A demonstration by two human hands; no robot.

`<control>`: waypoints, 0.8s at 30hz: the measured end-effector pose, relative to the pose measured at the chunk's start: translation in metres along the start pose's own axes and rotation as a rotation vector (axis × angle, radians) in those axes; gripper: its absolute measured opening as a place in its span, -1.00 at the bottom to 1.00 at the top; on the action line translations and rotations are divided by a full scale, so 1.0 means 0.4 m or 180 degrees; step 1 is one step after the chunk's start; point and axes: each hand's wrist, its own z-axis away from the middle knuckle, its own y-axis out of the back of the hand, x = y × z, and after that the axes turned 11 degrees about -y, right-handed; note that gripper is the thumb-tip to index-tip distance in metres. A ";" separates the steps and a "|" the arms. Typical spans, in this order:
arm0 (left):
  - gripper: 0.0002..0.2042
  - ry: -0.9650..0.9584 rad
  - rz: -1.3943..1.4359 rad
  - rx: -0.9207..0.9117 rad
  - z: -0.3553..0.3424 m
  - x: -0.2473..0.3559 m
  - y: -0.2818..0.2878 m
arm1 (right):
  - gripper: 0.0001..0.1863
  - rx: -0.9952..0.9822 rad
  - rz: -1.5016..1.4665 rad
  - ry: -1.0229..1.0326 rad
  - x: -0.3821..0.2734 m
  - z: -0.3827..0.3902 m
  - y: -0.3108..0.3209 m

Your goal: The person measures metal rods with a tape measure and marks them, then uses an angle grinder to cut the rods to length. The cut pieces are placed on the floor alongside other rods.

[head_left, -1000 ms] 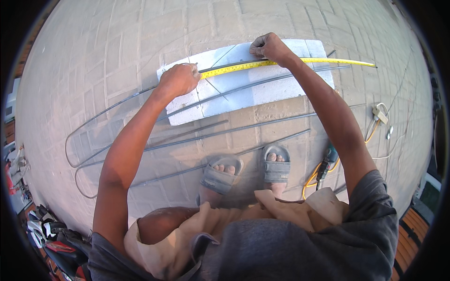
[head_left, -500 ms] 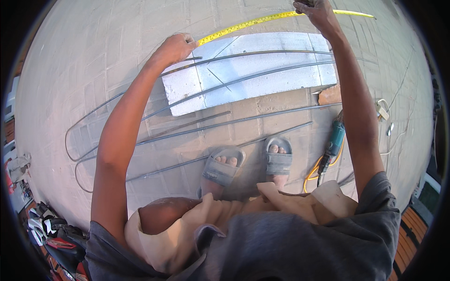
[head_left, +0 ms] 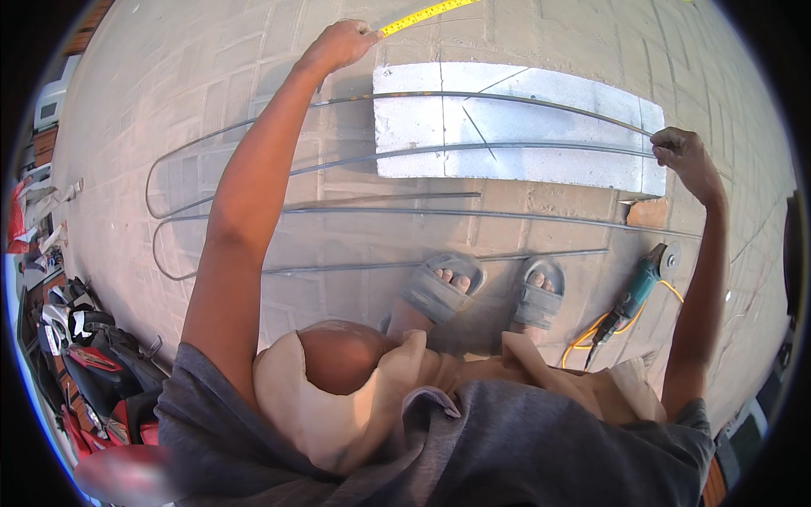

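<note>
My left hand (head_left: 342, 44), raised at the far left, is closed on a yellow measuring tape (head_left: 429, 14), whose strip runs up to the right and out of the picture. At the right end of a white block (head_left: 583, 110), my right hand (head_left: 686, 162) pinches the end of a thin steel rod (head_left: 541, 100). This rod is bent into a long U, and its two legs lie across the block, which bears dark drawn lines. A second U-bent rod (head_left: 397, 210) rests on the paving nearer my feet, beside a short straight rod (head_left: 405, 198).
A teal angle grinder (head_left: 639, 286) with an orange cord (head_left: 583, 332) lies right of my sandalled feet (head_left: 448, 283). Near the block's right corner is a brown broken piece (head_left: 647, 214). A parked motorcycle (head_left: 106, 363) stands at the lower left; a person (head_left: 42, 207) is beyond it.
My right hand has left the tape and come down to the rod's end at the block. My left hand has moved up, still gripping the tape. The view has shifted left.
</note>
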 end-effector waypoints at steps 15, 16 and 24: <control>-0.51 0.1199 0.0079 -0.0048 -0.026 -0.326 -0.176 | -0.33 0.0962 0.0229 -0.2851 0.721 0.602 -0.414; -0.50 0.1291 -0.0107 0.0069 0.002 -0.363 -0.169 | -0.24 0.0721 -0.0570 -0.2858 0.669 0.542 -0.451; -0.49 0.1551 -0.0649 -0.0043 0.025 -0.341 -0.176 | -0.33 0.1550 -0.2008 -0.2526 0.545 0.468 -0.572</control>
